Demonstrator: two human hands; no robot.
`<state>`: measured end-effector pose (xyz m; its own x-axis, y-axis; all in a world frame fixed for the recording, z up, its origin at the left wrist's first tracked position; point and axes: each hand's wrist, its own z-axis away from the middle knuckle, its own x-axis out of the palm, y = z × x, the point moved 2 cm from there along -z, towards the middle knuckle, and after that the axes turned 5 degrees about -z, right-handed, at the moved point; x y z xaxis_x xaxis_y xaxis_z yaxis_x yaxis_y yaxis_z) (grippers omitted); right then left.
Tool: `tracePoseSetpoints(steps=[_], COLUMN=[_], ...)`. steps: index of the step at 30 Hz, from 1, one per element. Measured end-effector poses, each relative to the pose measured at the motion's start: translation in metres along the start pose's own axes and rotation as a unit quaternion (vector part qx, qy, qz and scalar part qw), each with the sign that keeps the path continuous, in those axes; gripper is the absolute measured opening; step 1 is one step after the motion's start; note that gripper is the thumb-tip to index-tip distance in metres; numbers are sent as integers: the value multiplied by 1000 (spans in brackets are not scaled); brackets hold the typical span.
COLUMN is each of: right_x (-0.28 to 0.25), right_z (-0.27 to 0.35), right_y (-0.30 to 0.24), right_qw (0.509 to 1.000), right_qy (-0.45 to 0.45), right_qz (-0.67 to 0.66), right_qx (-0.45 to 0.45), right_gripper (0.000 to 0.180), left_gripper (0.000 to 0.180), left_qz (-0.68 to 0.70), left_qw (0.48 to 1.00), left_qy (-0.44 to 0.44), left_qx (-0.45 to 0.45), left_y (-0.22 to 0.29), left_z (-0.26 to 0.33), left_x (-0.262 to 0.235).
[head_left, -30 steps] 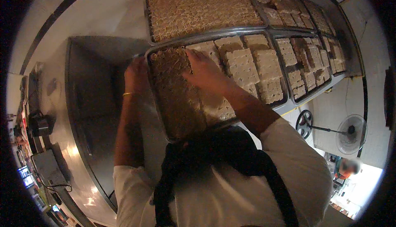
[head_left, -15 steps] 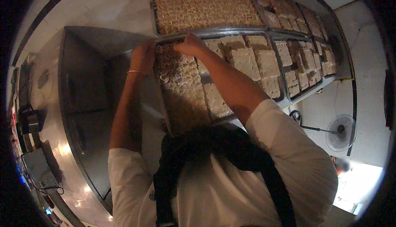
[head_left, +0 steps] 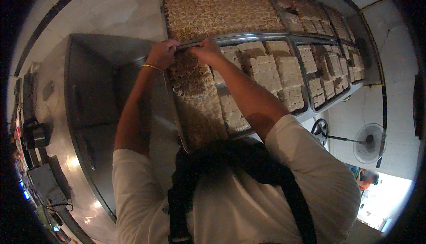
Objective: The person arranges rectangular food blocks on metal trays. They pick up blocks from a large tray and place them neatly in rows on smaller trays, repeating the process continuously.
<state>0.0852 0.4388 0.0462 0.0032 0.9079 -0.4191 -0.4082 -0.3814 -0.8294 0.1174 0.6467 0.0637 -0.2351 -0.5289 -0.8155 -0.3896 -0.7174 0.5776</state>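
A metal tray (head_left: 175,106) lies before me, bearing a strip of wavy, browned, baked-looking food (head_left: 193,78) on the left. Thick pale blocks with dimpled tops (head_left: 266,73) fill the rest, some stacked. My left hand (head_left: 163,54) is at the tray's far left corner, its fingers curled against the rim. Just right of it, my right hand (head_left: 207,53) reaches across the blocks, fingers bent together at the far end of the browned strip. Both sets of fingertips are too small and dark to show what they pinch.
Behind lies another tray of browned food (head_left: 222,9). More trays of pale blocks (head_left: 326,69) continue to the right. A steel cabinet (head_left: 91,111) stands at left. A fan (head_left: 369,142) is at right, and a person (head_left: 367,178) is near the bright doorway.
My left hand has shifted right onto the tray's corner. The right hand stays near the far end of the browned strip, moved only slightly.
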Motion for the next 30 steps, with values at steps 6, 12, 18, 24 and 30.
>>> tracePoseSetpoints(steps=[6, 12, 18, 24, 30], right_x=[-4, -7, -9, -28, -37], right_z=[-1, -14, -35, -31, -24], right_y=[11, 5, 10, 18, -21], right_qw=[996, 894, 909, 887, 842], right_qy=[-93, -357, -405, -459, -532], right_qz=[9, -229, -52, -42, 79], right_qx=[-2, 143, 82, 29, 35], right_gripper=[39, 34, 43, 50, 57], left_gripper=[27, 33, 55, 91, 91], left_qz=[68, 69, 76, 31, 105], left_qw=[996, 979, 942, 850, 842], left_qy=[-37, -184, -327, -494, -473], left_qx=[52, 62, -3, -183, -237], left_y=[-8, -11, 1, 23, 29], left_z=[-17, -33, -55, -43, -16], left_x=[-3, -16, -20, -25, -35])
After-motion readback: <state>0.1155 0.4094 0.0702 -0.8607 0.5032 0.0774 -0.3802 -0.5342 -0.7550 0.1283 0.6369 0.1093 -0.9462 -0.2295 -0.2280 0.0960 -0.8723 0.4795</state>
